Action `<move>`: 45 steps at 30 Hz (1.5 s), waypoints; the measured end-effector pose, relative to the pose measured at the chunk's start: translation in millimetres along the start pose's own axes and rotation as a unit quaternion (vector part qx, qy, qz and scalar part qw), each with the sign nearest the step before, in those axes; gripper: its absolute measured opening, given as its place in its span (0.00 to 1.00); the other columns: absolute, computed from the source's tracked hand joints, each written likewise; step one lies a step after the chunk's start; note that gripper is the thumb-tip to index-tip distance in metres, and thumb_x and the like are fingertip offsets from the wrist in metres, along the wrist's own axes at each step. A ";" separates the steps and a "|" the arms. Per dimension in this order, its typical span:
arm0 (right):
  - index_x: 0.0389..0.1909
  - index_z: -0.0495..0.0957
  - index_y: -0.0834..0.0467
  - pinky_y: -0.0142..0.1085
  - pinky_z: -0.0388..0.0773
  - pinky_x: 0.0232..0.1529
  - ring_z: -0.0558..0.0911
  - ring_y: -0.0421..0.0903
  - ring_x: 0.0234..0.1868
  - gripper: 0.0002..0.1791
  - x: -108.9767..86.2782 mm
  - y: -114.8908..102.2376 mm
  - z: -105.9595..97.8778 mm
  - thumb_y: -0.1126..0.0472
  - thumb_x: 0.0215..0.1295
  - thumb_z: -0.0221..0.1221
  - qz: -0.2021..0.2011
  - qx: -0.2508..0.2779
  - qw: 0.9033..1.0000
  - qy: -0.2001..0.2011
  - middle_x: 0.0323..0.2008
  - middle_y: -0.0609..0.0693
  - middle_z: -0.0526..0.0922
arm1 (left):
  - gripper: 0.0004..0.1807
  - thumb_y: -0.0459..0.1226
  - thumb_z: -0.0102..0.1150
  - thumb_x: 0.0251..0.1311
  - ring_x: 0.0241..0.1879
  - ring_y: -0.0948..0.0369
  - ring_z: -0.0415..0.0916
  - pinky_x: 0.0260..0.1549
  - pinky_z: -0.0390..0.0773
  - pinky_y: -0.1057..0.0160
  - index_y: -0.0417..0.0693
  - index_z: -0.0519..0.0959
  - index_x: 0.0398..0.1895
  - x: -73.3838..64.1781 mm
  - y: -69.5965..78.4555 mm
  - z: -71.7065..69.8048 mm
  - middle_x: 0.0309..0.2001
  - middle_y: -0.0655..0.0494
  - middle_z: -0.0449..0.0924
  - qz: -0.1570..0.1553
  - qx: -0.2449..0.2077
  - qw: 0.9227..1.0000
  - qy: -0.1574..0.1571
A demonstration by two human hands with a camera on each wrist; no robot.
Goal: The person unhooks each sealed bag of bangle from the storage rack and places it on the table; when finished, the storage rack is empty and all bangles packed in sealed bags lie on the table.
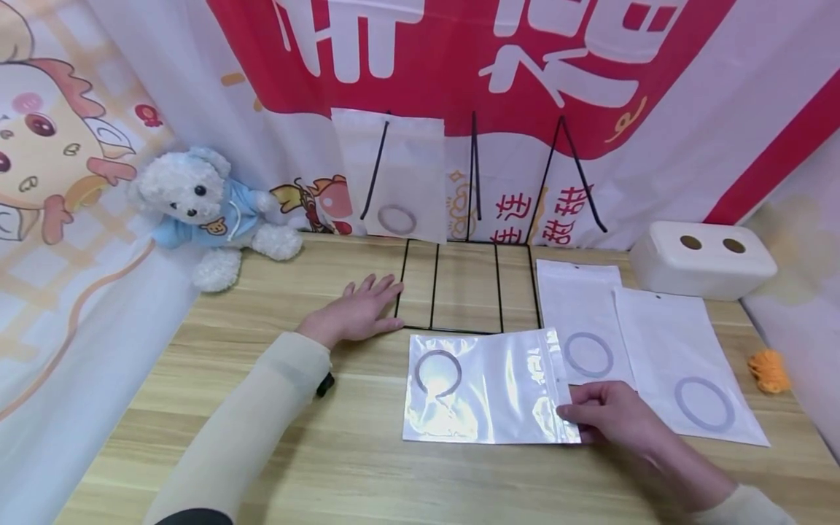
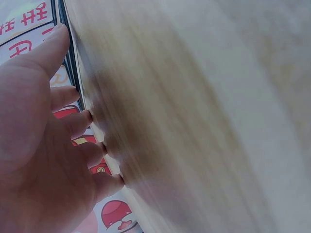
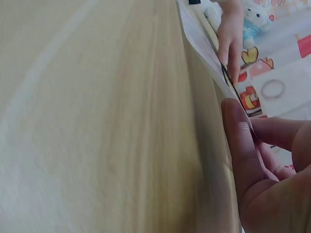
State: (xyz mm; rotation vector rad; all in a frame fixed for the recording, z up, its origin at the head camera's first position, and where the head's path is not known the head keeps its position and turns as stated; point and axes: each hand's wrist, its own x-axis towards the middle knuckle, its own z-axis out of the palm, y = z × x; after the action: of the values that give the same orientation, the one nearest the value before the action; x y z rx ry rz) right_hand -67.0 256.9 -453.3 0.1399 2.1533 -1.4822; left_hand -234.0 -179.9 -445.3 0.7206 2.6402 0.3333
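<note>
Cream sleeve [image 1: 236,423] nearest head camera, left hand [image 1: 357,313] spread at wire rack [image 1: 453,330], glossy pouch [image 1: 492,390] pinched at one end by right hand [image 1: 613,417] in front of the rack, its ring [image 1: 418,372] shown only in head view.

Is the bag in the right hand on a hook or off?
Off: the right hand pinches the bag by one end, in front of the black wire rack.
</note>
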 end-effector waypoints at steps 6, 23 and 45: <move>0.43 0.80 0.68 0.31 0.86 0.32 0.80 0.37 0.28 0.11 0.5 0.1 11.2 0.64 0.70 0.70 0.024 0.028 0.999 0.004 0.23 0.42 0.81 | 0.45 0.59 0.51 0.81 0.87 0.33 0.38 0.81 0.40 0.25 0.52 0.48 0.90 1.7 -0.7 -0.1 0.90 0.44 0.39 -0.003 0.012 1.000 0.002; 0.44 0.83 0.70 0.34 0.88 0.30 0.88 0.41 0.27 0.13 9.3 0.9 24.2 0.63 0.69 0.71 0.015 -0.020 1.000 -0.012 0.24 0.48 0.87 | 0.46 0.60 0.50 0.81 0.87 0.33 0.38 0.81 0.40 0.25 0.52 0.48 0.90 1.0 -1.0 0.7 0.90 0.44 0.39 -0.002 0.012 1.000 -0.004; 0.49 0.88 0.65 0.35 0.89 0.36 0.89 0.45 0.35 0.11 9.9 -26.8 -16.4 0.60 0.76 0.66 -0.092 -0.158 0.983 0.004 0.35 0.51 0.92 | 0.45 0.60 0.51 0.81 0.87 0.33 0.38 0.82 0.40 0.25 0.53 0.49 0.90 1.8 -1.6 1.5 0.90 0.45 0.39 -0.008 0.009 1.000 -0.003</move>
State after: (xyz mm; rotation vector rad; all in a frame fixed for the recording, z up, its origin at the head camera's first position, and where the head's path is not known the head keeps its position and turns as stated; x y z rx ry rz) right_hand -91.1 259.0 -431.0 -0.1702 2.4302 -1.2121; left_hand -235.4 -180.1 -447.7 0.7057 2.6457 0.3020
